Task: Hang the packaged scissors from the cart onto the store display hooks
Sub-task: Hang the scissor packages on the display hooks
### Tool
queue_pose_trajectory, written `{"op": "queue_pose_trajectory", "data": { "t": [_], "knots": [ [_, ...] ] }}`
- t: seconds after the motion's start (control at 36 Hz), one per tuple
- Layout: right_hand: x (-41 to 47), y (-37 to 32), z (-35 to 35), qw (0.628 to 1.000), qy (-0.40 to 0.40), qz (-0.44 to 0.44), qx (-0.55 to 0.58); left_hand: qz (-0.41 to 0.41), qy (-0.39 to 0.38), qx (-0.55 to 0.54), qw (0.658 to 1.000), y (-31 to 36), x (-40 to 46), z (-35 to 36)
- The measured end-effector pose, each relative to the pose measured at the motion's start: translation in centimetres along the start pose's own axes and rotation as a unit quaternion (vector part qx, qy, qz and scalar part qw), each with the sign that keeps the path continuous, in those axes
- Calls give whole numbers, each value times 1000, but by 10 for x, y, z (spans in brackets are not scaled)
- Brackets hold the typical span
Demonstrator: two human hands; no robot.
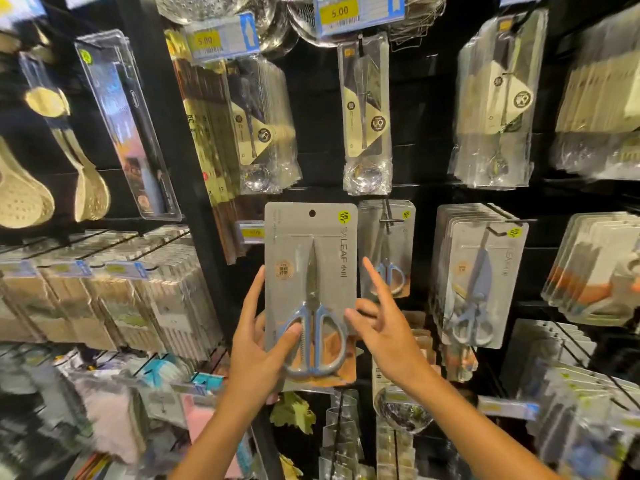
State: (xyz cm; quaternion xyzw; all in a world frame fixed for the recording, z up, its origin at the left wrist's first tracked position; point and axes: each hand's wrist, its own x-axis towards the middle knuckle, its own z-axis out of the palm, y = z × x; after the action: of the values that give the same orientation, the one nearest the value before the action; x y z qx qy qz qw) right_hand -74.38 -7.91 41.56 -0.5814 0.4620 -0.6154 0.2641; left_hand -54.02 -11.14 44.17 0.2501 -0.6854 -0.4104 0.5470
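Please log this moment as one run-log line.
left hand: holds grey-carded blue-handled scissors pack | right hand: open beside pack | pack: unhung | black display hook: adjacent

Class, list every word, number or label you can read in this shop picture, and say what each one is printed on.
"5.00": yellow price tag above the spoon packs.
"5.00": second yellow price tag, further left, blurred but legible.
"SALEAF": grey scissors card held in the left hand, printed sideways; characters after it unreadable.
"LEAF": hanging grey scissors pack, partly cut off.
Round orange sticker, green logos, other shelf labels: too small or blurred.
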Motion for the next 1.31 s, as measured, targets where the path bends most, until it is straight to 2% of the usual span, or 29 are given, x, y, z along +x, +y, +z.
{"op": "queue_pose_trajectory", "data": {
  "t": [0.25,0.42,0.72,1.0,1.31],
  "knots": [
    [-21,13,-13,999,19,36,-3,-52,-75,-12,996,-27,-3,5],
    [-38,17,-37,996,67,52,-21,-79,-130,16,988,-47,4,22],
    [-43,15,-75,988,124,58,-67,-81,-191,29,978,-46,25,63],
    [-42,11,-84,991,119,24,-51,-77,-185,17,980,-47,31,74],
    [-36,24,-92,988,122,52,-81,-109,-204,18,973,-63,42,79]
  ]
}}
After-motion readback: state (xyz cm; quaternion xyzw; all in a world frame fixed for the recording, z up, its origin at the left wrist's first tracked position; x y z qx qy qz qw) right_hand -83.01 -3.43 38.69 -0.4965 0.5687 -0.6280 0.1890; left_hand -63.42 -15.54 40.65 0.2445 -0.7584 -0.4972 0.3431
